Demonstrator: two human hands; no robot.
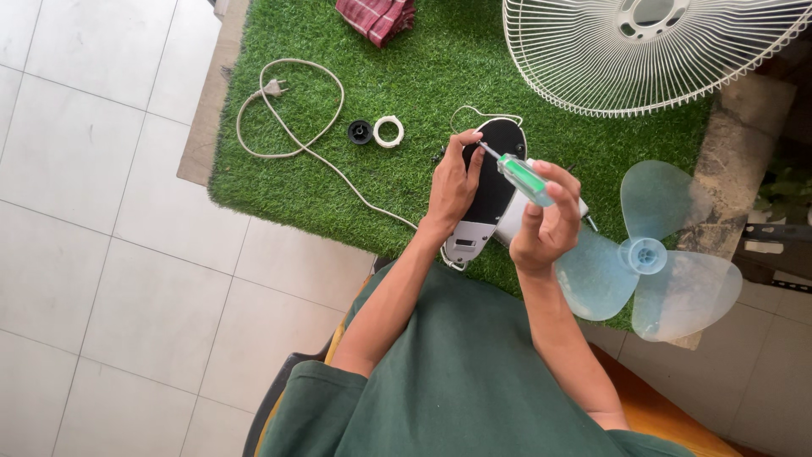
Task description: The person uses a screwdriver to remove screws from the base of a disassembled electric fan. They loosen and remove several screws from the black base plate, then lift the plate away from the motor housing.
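Note:
My left hand (452,184) rests on a black and grey fan motor housing (499,173) that lies on the green turf mat (423,76), with its fingertips at the screwdriver's tip. My right hand (548,222) grips a screwdriver (518,173) with a clear green handle. Its metal shaft points up-left toward the top of the housing. Part of the housing is hidden under both hands.
A translucent blue fan blade (651,254) lies right of my hands. A white wire fan guard (643,46) sits at the top right. A white power cord with plug (292,110), a black cap (359,132), a white ring (388,131) and a red checked cloth (376,17) lie on the mat. White floor tiles (93,211) are at left.

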